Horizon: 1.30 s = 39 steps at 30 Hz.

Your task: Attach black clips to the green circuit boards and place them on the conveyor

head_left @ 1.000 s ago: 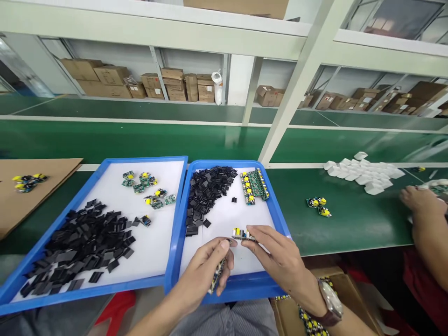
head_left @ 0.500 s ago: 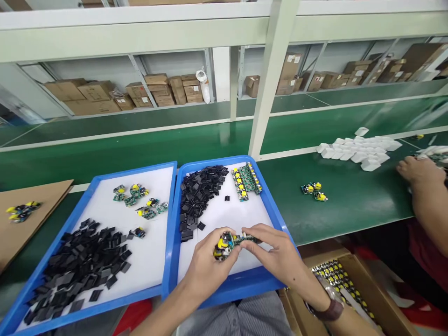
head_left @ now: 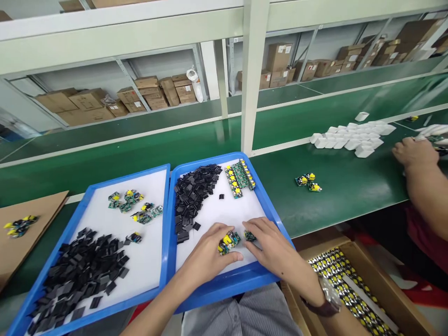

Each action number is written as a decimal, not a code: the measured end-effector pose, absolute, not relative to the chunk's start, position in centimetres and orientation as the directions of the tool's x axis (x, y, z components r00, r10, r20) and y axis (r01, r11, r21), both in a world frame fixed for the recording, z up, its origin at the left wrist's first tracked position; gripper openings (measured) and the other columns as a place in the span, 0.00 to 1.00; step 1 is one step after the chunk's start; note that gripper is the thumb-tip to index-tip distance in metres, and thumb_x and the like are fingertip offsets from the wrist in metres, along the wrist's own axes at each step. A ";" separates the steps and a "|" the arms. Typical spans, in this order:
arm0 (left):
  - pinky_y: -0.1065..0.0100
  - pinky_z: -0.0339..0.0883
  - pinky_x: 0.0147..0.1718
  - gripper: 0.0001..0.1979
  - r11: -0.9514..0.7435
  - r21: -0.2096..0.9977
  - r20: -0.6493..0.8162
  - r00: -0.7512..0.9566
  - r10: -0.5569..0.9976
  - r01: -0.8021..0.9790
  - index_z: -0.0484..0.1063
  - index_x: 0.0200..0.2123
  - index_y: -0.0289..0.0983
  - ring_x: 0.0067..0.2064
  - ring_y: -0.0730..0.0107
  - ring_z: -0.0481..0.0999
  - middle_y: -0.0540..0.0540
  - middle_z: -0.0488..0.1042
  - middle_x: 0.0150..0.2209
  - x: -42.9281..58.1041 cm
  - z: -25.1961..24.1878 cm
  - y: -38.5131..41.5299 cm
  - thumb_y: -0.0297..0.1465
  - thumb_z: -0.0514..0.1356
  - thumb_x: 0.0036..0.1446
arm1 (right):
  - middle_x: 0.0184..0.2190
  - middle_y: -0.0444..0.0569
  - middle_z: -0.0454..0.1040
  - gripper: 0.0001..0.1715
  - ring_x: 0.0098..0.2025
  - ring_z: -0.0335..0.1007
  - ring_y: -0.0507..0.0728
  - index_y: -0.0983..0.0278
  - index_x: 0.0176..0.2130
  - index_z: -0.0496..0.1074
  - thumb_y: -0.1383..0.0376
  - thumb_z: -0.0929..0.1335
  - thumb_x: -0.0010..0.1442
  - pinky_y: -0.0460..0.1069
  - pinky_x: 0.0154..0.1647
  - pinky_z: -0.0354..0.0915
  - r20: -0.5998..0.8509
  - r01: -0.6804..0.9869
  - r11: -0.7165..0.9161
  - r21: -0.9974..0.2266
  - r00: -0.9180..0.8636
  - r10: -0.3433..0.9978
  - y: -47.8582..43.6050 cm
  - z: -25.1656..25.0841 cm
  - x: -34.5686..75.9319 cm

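Note:
Over the right-hand blue tray [head_left: 229, 295], my left hand [head_left: 206, 249] has its fingers around a few small circuit boards [head_left: 228, 241] with yellow parts; its thumb stretches out below them. My right hand [head_left: 275, 247] holds a small green circuit board [head_left: 249, 236] between thumb and fingers. A narrow gap separates what the two hands hold. Behind them in the same tray lie a joined panel of circuit boards [head_left: 241, 176], a heap of black pieces [head_left: 196, 196] and one loose black piece [head_left: 221, 196].
A second blue tray [head_left: 131, 175] at left holds more black pieces [head_left: 84, 266] and loose boards [head_left: 124, 201]. Boards [head_left: 308, 181] and white caps [head_left: 350, 137] lie on the green bench. A co-worker's hand [head_left: 416, 151] is at right. Below stands a carton of boards [head_left: 345, 280].
My hands have moved apart, and the boards that touched between them are now separate. My left thumb has stretched out. The view has shifted slightly.

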State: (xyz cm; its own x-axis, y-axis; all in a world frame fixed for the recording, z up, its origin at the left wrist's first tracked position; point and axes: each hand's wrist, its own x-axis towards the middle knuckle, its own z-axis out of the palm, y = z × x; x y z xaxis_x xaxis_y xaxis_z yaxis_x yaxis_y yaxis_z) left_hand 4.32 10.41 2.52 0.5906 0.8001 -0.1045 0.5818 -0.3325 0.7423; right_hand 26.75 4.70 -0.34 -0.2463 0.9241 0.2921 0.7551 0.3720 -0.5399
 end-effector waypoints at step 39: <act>0.51 0.59 0.67 0.35 -0.024 0.855 -0.255 0.460 0.850 0.519 0.61 0.67 0.35 0.64 0.53 0.68 0.33 0.67 0.63 3.2 1.8 6.9 0.54 0.53 0.70 | 0.67 0.58 0.65 0.40 0.69 0.60 0.64 0.65 0.68 0.62 0.59 0.75 0.65 0.63 0.70 0.65 0.445 0.609 0.464 -0.643 -0.196 0.874 3.2 1.3 23.8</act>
